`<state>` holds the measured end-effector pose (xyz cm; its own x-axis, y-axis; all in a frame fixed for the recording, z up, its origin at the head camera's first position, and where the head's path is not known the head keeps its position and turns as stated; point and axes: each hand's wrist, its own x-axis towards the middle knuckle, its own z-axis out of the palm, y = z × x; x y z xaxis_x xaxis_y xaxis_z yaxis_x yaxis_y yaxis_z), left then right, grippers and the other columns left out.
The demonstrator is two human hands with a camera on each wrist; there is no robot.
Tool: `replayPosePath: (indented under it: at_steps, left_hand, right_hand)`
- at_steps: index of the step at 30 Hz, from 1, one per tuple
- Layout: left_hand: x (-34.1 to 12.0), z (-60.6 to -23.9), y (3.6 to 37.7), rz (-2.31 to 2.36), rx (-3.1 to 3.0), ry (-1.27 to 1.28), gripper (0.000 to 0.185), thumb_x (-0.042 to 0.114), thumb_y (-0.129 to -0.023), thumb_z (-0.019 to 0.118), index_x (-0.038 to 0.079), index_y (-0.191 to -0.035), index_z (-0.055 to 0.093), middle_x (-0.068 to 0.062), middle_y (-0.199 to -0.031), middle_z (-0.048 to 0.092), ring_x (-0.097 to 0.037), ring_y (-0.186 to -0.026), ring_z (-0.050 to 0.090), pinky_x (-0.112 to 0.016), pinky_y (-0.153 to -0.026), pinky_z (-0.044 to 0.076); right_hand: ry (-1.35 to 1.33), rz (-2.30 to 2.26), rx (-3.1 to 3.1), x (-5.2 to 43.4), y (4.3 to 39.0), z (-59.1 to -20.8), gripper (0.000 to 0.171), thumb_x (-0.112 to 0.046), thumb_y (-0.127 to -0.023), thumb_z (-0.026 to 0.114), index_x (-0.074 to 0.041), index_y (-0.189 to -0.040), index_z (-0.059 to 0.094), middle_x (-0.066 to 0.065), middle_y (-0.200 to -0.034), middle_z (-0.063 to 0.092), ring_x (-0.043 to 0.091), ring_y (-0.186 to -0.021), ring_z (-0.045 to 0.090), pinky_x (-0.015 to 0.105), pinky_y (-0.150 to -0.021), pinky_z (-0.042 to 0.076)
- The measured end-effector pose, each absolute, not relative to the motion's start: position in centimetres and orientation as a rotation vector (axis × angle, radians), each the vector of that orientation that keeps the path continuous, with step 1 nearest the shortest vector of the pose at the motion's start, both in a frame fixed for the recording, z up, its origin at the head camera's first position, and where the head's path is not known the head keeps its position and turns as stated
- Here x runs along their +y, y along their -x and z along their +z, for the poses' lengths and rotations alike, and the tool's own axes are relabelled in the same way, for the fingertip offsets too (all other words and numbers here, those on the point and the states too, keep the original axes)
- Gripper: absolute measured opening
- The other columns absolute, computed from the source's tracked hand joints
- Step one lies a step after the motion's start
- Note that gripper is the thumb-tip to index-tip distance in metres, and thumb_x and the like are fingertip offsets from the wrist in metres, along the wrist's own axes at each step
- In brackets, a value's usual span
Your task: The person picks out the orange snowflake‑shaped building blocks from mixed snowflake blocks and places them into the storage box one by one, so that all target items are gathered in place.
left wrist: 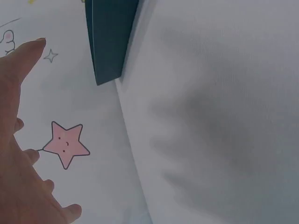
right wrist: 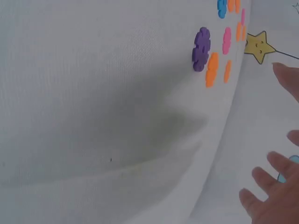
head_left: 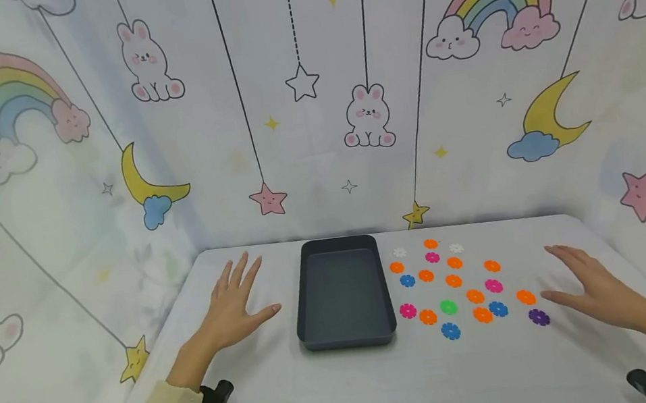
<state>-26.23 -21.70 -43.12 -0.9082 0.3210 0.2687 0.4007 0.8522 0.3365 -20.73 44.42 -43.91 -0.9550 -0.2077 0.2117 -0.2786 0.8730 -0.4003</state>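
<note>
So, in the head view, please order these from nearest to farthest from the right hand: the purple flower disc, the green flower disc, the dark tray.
1. Purple flower disc: just left of the right hand, beside the thumb.
2. Green flower disc: farther left, in the middle of the scattered discs.
3. Dark tray: farthest, at the table's centre, closer to the left hand.

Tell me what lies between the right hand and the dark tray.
In the head view, the scattered flower-shaped discs lie on the white tablecloth between the right hand and the dark tray; the purple disc is nearest the hand.
</note>
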Motion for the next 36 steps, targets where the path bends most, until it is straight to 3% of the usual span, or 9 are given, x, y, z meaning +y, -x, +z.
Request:
replayPosePath:
  at_steps: [5, 12, 16, 21, 31, 36]
  left_hand:
    - [-21.0, -43.5, 26.4, -0.807, -2.814, 0.548, 0.097, 0.053, -0.091, 0.073, 0.019, -0.165, 0.021, -0.015, -0.171, 0.012, -0.048, -0.153, 0.008, -0.083, -0.109, 0.02]
    - [-20.0, -43.7, 26.6, -1.131, -2.841, 0.504, 0.089, 0.04, -0.096, 0.072, 0.015, -0.164, 0.02, -0.017, -0.169, 0.018, -0.043, -0.153, 0.016, -0.071, -0.117, 0.023]
    - [-19.3, -43.7, 26.7, -1.3, -2.854, 0.441, 0.082, 0.036, -0.098, 0.07, 0.015, -0.163, 0.026, -0.017, -0.166, 0.027, -0.043, -0.151, 0.027, -0.065, -0.118, 0.029]
    - [-18.4, -44.0, 27.0, -1.45, -2.869, 0.349, 0.077, 0.037, -0.099, 0.068, 0.016, -0.162, 0.028, -0.016, -0.165, 0.031, -0.045, -0.144, 0.038, -0.064, -0.109, 0.041]
    - [-17.1, -44.9, 28.1, -1.755, -2.843, 0.21, 0.071, 0.027, -0.101, 0.067, 0.015, -0.161, 0.03, -0.021, -0.161, 0.035, -0.044, -0.138, 0.048, -0.051, -0.101, 0.054]
    - [-16.6, -45.4, 28.3, -1.879, -2.803, 0.215, 0.069, 0.022, -0.102, 0.065, 0.01, -0.16, 0.029, -0.023, -0.158, 0.038, -0.043, -0.132, 0.054, -0.046, -0.093, 0.059]
  right_hand:
    - [-0.325, 0.757, -2.939, 43.6, 20.9, -44.0, 0.085, -0.032, -0.093, 0.076, 0.008, -0.152, 0.031, 0.039, -0.147, 0.034, 0.058, -0.124, 0.04, 0.08, -0.091, 0.039]
    - [-0.33, 0.767, -2.921, 43.2, 21.7, -44.4, 0.067, -0.023, -0.093, 0.077, 0.011, -0.142, 0.045, 0.036, -0.135, 0.051, 0.051, -0.113, 0.055, 0.066, -0.09, 0.053]
    - [-0.293, 0.793, -2.987, 43.1, 21.9, -44.5, 0.059, -0.022, -0.092, 0.077, 0.011, -0.134, 0.053, 0.032, -0.125, 0.061, 0.043, -0.105, 0.062, 0.05, -0.08, 0.061]
    - [-0.242, 0.812, -3.068, 43.0, 22.5, -44.9, 0.052, -0.022, -0.09, 0.079, 0.01, -0.127, 0.059, 0.022, -0.114, 0.066, 0.031, -0.098, 0.064, 0.032, -0.073, 0.059]
    - [-0.231, 0.845, -3.086, 42.7, 22.9, -45.4, 0.043, -0.019, -0.09, 0.079, 0.009, -0.118, 0.063, 0.011, -0.103, 0.066, 0.024, -0.092, 0.06, 0.02, -0.069, 0.054]
    - [-0.208, 0.844, -3.118, 42.5, 23.2, -45.5, 0.037, -0.019, -0.091, 0.078, 0.008, -0.113, 0.065, 0.009, -0.1, 0.066, 0.023, -0.09, 0.058, 0.025, -0.072, 0.056]
